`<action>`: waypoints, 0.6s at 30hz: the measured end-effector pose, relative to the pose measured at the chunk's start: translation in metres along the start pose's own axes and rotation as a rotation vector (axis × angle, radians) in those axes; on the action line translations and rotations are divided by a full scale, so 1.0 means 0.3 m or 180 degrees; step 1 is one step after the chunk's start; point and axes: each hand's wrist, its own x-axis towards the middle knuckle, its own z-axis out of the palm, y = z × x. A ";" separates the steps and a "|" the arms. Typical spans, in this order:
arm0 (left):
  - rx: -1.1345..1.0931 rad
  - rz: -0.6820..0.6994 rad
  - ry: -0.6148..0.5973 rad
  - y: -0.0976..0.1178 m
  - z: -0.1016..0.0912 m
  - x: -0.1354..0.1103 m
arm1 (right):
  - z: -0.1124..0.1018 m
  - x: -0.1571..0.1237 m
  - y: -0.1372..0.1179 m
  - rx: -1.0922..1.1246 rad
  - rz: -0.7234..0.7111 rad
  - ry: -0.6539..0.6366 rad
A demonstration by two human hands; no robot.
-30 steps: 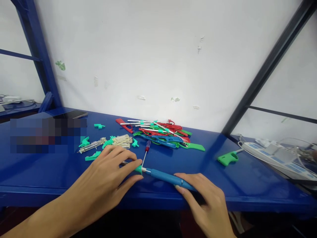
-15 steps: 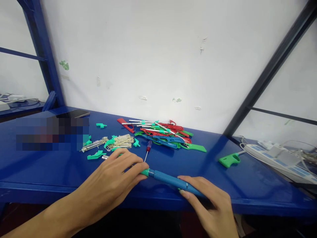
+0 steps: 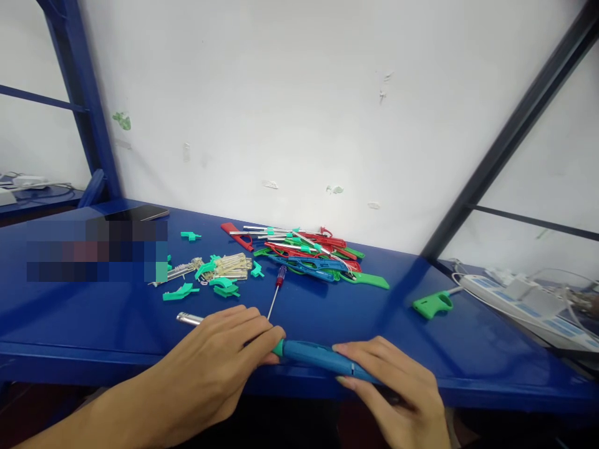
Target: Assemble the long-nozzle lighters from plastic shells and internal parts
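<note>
Across both hands, above the table's front edge, lies a blue long-nosed lighter [image 3: 311, 354]. My left hand [image 3: 229, 355] is closed around its nozzle end, hiding most of it; the silver tube tip [image 3: 188, 318] sticks out on the left. A bit of green collar [image 3: 279, 348] shows by my left thumb, touching the blue handle. My right hand [image 3: 405, 380] pinches the handle's other end between thumb and fingers. Just beyond my left hand a screwdriver [image 3: 281, 275] with a red and purple handle lies on the table, its shaft tip partly behind my fingers.
Red, green and blue lighter shells with metal tubes [image 3: 304, 249] are heaped at the back. Green plastic pieces [image 3: 180, 292] and pale inner parts [image 3: 231, 267] lie left. A green lighter [image 3: 433, 304] and a power strip [image 3: 524, 305] are on the right; a dark phone [image 3: 145, 213] lies back left.
The green collar and blue handle have come together; the narrow neck between them no longer shows. The lighter has tilted and dropped slightly on its left side, and its silver tip has come into view.
</note>
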 end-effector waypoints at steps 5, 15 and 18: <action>0.0053 0.0075 0.0245 0.000 -0.003 0.003 | -0.003 0.008 -0.027 0.0126 0.0136 0.0031; 0.0262 0.0185 0.0674 0.008 0.014 -0.009 | 0.001 0.037 -0.059 0.0379 0.0311 0.0080; 0.0300 0.0164 0.0753 0.012 0.013 -0.003 | 0.001 0.005 -0.040 0.0202 0.0405 -0.0002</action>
